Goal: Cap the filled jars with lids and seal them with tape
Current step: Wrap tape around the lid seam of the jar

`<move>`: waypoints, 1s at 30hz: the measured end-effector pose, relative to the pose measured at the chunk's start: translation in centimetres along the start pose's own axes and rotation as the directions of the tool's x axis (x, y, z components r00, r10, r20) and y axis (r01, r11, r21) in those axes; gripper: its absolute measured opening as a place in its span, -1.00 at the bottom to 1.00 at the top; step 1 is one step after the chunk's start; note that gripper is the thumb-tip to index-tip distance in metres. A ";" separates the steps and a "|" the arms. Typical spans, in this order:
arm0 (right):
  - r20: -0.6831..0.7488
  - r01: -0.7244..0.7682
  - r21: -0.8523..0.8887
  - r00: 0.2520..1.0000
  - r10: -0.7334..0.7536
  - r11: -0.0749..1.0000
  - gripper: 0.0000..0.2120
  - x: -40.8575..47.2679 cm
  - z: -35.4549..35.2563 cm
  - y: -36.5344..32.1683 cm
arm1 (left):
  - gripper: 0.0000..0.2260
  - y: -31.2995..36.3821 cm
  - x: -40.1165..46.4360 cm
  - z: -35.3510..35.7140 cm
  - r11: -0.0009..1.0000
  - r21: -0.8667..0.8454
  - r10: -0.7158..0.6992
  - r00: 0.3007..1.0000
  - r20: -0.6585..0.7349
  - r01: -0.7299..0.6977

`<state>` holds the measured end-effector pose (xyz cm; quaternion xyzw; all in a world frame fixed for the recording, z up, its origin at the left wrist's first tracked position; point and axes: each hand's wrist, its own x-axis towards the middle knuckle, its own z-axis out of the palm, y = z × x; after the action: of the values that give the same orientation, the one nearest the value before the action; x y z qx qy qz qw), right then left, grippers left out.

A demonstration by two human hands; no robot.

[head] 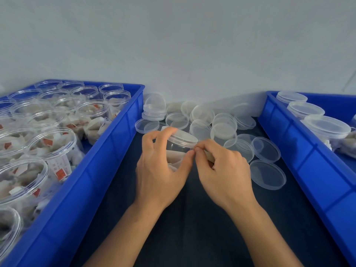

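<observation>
I saw a clear, round plastic jar (178,149) standing on the dark cloth-covered bench (192,228) between two glossy blue crates, roughly midway across and toward the far edge. A translucent lid (183,136) sat on it, tilted slightly. Pale wrapped packets showed through its smooth wall. My left hand (159,170) wrapped the jar, fingers curled over the lid's rim and thumb against the side. My right hand (221,166) pinched thumb and forefinger together at the lid's edge; whether tape was between them I could not tell. Loose lids (266,174), flat shallow discs, lay scattered along the bench's far edge. The left crate (92,189) held open ribbed-neck jars (52,149) packed with white and red packets; the right crate (308,164) held capped jars (327,130).
</observation>
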<state>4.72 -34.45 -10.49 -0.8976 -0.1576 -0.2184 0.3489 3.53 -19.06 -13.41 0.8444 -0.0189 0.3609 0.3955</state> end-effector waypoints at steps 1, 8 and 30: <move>-0.007 0.004 -0.004 1.000 -0.004 1.000 -0.84 -0.1 0.0 -0.1 | -0.49 0.1 0.0 -0.1 1.000 -0.008 -0.003 1.000 -0.009 0.003; -0.038 0.022 -0.073 0.999 -0.025 0.997 -0.89 -0.3 -0.1 -0.8 | -0.49 0.2 0.0 -0.2 0.999 -0.047 -0.013 1.000 -0.010 0.013; -0.019 0.061 -0.297 0.997 -0.070 0.953 -0.87 -0.4 -0.2 -1.5 | -0.62 -0.2 0.2 0.0 0.997 0.071 0.021 0.994 -0.107 -0.013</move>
<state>3.66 -33.54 -9.74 -0.9307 -0.1478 -0.2642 0.2054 3.72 -18.93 -13.43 0.8368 0.0079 0.4096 0.3632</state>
